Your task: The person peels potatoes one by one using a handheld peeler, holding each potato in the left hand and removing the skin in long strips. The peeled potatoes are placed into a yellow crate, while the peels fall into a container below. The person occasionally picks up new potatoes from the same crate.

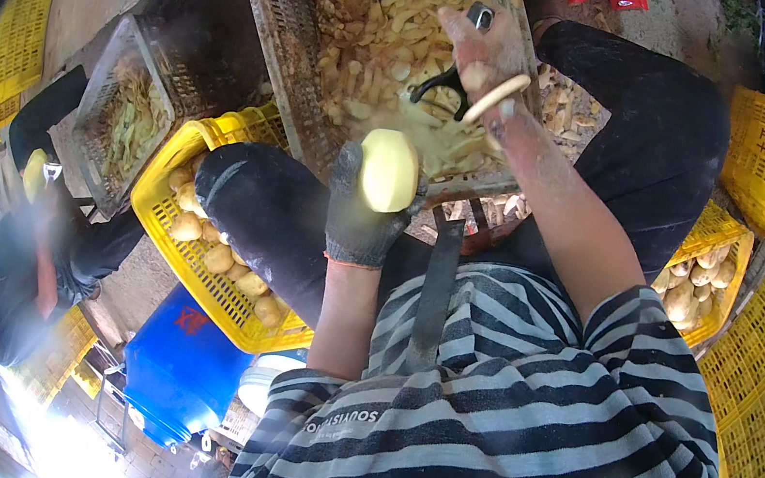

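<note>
My left hand [369, 211], in a dark grey knit glove, holds a peeled pale yellow potato [389, 171] upright. Above and to the right of it, my right hand [486, 52] is bare, with a ring-shaped bangle at the wrist, and grips a black-handled peeler [441, 92]. The peeler's blade end is blurred and stands a little apart from the potato. Both hands are over the near part of a dirty plastic crate [273, 25] heaped with potato peelings [390, 27].
A yellow crate [166, 238] of potatoes [218, 258] stands by my left knee, another yellow crate [728, 287] of potatoes at the right. A blue barrel [186, 358] is at the lower left. Further left, a co-worker [40, 249] sits by a crate of peelings [131, 123].
</note>
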Action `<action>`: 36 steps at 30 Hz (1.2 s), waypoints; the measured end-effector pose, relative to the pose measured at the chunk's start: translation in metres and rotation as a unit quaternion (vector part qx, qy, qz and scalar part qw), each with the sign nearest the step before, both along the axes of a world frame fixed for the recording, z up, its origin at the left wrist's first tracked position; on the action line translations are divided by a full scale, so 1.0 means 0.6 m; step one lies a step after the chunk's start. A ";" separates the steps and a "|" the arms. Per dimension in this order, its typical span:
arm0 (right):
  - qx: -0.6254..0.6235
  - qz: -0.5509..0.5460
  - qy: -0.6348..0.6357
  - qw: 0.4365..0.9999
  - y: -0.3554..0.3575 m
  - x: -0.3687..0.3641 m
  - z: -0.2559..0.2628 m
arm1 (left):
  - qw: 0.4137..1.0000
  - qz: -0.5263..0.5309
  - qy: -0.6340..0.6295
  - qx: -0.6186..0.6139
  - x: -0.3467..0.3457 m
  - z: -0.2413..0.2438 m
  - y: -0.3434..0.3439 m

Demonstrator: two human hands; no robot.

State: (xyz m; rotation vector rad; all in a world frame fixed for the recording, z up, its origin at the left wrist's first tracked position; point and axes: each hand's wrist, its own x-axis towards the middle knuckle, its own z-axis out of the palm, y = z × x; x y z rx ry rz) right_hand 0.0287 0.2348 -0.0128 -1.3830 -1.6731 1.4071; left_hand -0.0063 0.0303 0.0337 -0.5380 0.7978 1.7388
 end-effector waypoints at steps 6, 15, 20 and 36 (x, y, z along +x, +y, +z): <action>-0.080 0.017 0.087 0.993 -0.069 0.000 0.069 | 0.986 -0.072 0.147 0.012 -0.004 -0.020 -0.004; -0.042 -0.053 0.187 0.980 -0.006 0.014 -0.003 | 1.000 -0.010 0.019 0.014 -0.006 0.015 0.011; -0.047 -0.014 0.125 0.991 -0.123 0.028 0.127 | 0.999 0.028 0.025 -0.011 0.000 -0.015 0.022; -0.016 0.044 0.202 0.978 -0.009 -0.047 -0.064 | 0.997 -0.058 0.042 -0.001 0.037 0.018 0.011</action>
